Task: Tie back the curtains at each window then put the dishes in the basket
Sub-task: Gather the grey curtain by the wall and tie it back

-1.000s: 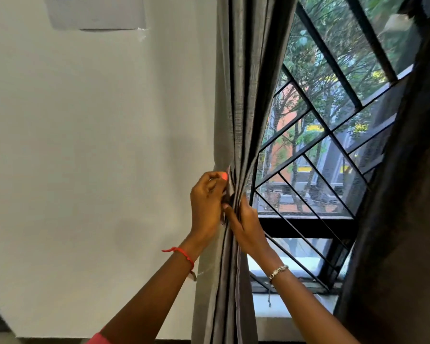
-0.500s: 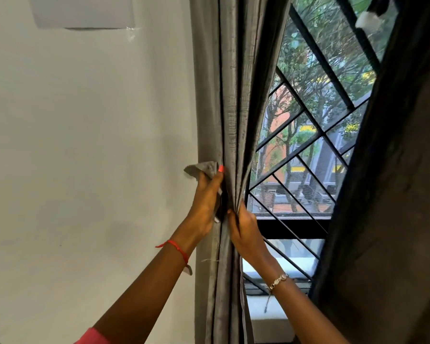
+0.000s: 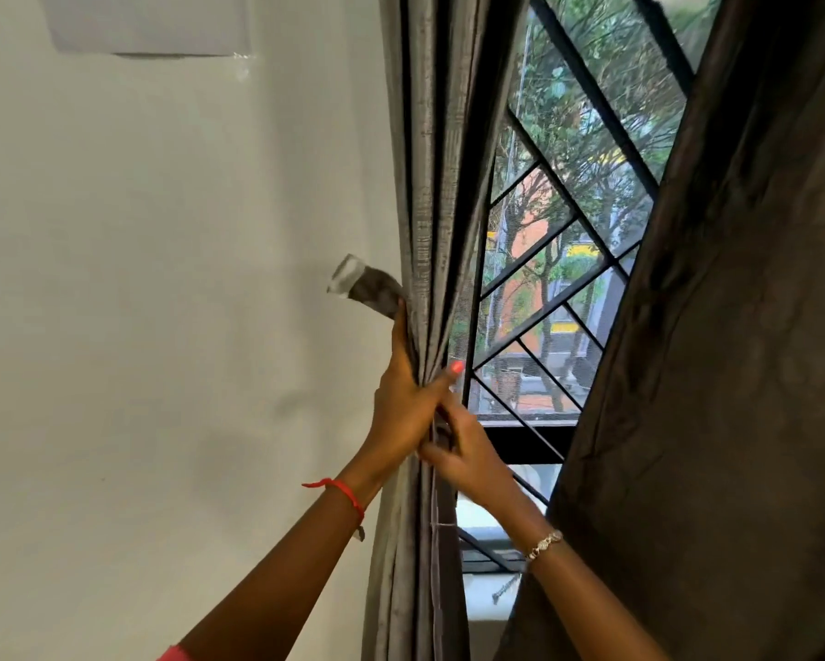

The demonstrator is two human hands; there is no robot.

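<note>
A grey curtain (image 3: 429, 183) hangs bunched into a narrow column at the window's left edge. My left hand (image 3: 406, 403) wraps around the bunch from the left, thumb across the front. A grey fabric tie-back strap (image 3: 365, 287) sticks up and left from behind the fingers of that hand. My right hand (image 3: 468, 453) pinches the folds just below and right of the left hand, touching it. No dishes or basket are in view.
A dark brown curtain (image 3: 715, 374) fills the right side, hanging loose. Between the curtains is a window with a black diagonal metal grille (image 3: 544, 298). A white wall (image 3: 162, 326) lies to the left, with a white sheet (image 3: 148, 21) stuck near the top.
The strap end has come out from behind the curtain and now stands farther up and left. My left hand has shifted around the bunch, its thumb now across the front.
</note>
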